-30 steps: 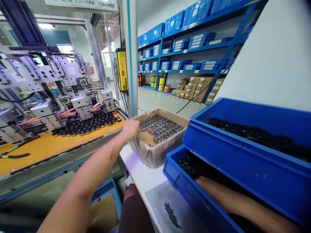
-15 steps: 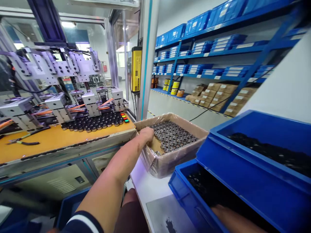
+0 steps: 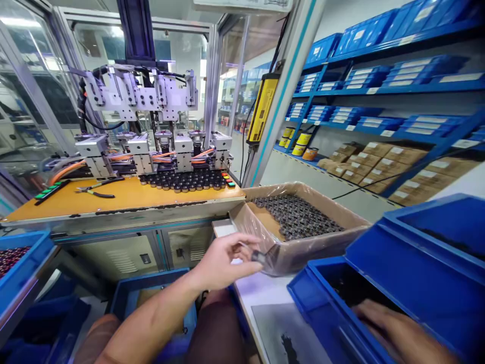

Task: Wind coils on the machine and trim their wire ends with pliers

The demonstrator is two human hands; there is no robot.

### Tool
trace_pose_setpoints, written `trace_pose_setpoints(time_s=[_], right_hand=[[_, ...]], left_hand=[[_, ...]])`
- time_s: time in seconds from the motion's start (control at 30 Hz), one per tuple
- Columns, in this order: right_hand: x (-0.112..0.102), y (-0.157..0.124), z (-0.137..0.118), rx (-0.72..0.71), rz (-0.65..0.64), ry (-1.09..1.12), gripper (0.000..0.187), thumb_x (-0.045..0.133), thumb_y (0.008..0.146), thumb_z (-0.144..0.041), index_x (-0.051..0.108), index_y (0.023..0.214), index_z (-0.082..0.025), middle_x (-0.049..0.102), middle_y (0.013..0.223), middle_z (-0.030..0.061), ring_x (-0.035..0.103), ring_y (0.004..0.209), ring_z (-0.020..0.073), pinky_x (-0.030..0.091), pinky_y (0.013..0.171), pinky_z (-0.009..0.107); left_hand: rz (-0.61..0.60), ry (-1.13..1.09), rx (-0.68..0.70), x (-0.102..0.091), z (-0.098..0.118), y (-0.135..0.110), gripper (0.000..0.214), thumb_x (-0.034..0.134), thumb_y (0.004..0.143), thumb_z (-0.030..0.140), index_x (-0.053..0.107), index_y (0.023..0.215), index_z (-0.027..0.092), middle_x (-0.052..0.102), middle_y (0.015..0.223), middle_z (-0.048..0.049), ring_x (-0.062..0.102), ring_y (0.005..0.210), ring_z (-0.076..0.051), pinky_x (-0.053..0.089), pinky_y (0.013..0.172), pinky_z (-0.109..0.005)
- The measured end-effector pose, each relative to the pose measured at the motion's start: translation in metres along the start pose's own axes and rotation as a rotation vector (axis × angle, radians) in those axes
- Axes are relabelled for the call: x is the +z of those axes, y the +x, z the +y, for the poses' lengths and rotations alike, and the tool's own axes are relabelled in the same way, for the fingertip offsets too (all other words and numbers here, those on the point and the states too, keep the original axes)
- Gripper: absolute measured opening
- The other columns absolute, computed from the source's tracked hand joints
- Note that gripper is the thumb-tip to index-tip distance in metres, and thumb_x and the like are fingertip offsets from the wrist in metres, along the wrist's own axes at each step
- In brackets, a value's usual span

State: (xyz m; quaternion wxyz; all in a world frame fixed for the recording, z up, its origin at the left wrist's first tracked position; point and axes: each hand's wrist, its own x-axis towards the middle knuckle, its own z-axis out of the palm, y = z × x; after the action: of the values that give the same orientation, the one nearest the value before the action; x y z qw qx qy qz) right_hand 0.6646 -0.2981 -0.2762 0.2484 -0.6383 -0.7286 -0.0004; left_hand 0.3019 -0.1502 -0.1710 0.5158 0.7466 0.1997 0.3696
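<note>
My left hand (image 3: 226, 259) is in front of the cardboard box, its thumb and fingers closed on a small dark cylindrical part (image 3: 258, 257). The plastic-lined cardboard box (image 3: 326, 250) holds packed rows of small dark and metallic round parts (image 3: 303, 215), with bare cardboard showing at its left side. My right hand (image 3: 394, 323) is at the near edge of the lower blue bin (image 3: 318, 290), in which dark pieces lie in shadow. It is smeared by motion and its fingertips are unclear, so I cannot tell what it holds.
A machine (image 3: 151, 96) with several clamps stands at the left behind a yellow worktop (image 3: 125, 205). Black round parts (image 3: 185, 181) and pliers (image 3: 99, 189) lie there. An upper blue bin (image 3: 413, 263) overhangs the lower one. A dark-stained sheet (image 3: 280, 323) lies on the white table.
My left hand has come out of the cardboard box toward me with the small cylindrical part. My right hand has risen to the lower bin's edge. The view has turned left.
</note>
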Motion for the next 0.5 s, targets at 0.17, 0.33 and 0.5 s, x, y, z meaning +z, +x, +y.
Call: trace_pose_setpoints(time_s=[0.17,0.33,0.5], right_hand=[[-0.069,0.051,-0.106,-0.075,0.273,-0.104,0.008,0.058,0.091,-0.024,0.066,0.094,-0.025,0.067,0.093,0.0076,0.068,0.082,0.0223,0.054,0.076,0.034],[-0.070,0.080,-0.201,-0.278,0.335,0.172,0.008,0.060,0.091,-0.014,0.063,0.096,-0.019,0.062,0.082,0.0035,0.061,0.072,0.0142,0.049,0.063,0.024],[-0.026,0.065,-0.236,-0.422,0.284,0.412,0.017,0.056,0.089,-0.007,0.059,0.102,-0.017,0.063,0.082,0.0043,0.061,0.074,0.0148,0.052,0.064,0.025]], left_hand=[[0.174,-0.328,-0.052,-0.022,0.007,-0.069,0.024,0.078,0.076,0.020,0.074,0.100,0.020,0.062,0.107,-0.0072,0.056,0.078,-0.010,0.048,0.073,-0.022],[0.137,-0.357,-0.017,-0.017,0.020,-0.080,0.027,0.074,0.081,0.015,0.074,0.105,0.027,0.067,0.107,-0.0057,0.063,0.088,-0.012,0.050,0.082,-0.022],[0.105,-0.444,-0.035,-0.002,0.024,-0.089,0.026,0.075,0.079,0.011,0.074,0.098,0.027,0.067,0.111,-0.0050,0.067,0.086,-0.012,0.054,0.079,-0.023]])
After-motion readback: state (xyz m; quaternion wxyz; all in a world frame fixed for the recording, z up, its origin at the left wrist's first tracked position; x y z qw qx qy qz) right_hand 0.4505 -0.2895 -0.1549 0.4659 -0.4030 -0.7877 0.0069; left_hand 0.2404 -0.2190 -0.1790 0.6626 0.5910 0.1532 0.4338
